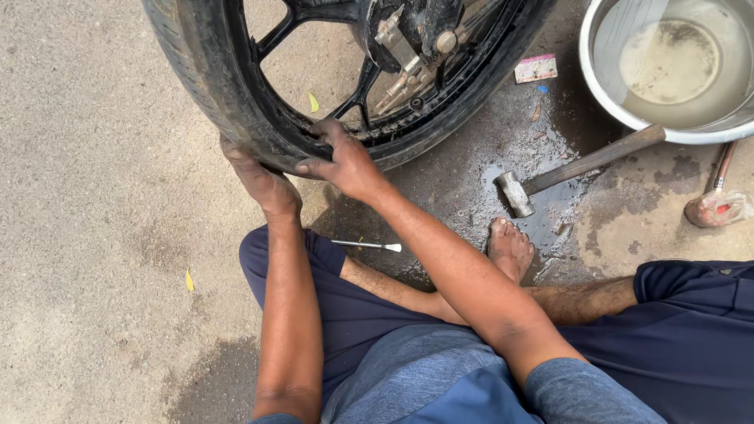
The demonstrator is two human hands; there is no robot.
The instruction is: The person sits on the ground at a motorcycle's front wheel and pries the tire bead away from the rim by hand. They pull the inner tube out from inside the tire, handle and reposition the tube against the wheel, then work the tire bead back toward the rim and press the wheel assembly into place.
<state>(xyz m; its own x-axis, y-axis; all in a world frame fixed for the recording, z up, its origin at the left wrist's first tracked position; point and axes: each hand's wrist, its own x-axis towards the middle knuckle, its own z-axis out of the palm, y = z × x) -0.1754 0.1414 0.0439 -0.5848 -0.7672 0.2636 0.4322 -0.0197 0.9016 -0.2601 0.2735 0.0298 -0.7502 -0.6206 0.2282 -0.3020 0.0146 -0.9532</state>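
Note:
A black motorcycle wheel with its tyre (206,78) stands upright on the ground at the top of the head view, brake parts (408,43) showing at the hub. My left hand (259,177) presses against the tyre's outer tread at its lowest part. My right hand (339,161) grips the tyre's edge at the rim (440,126), fingers hooked over the bead. I sit on the ground with my legs spread, my bare foot (509,247) near a wet patch.
A hammer (550,179) lies on wet concrete to the right, its handle leaning on a metal basin (597,86) of murky water. A thin metal tool (367,246) lies by my knee. Another tool (716,202) lies far right.

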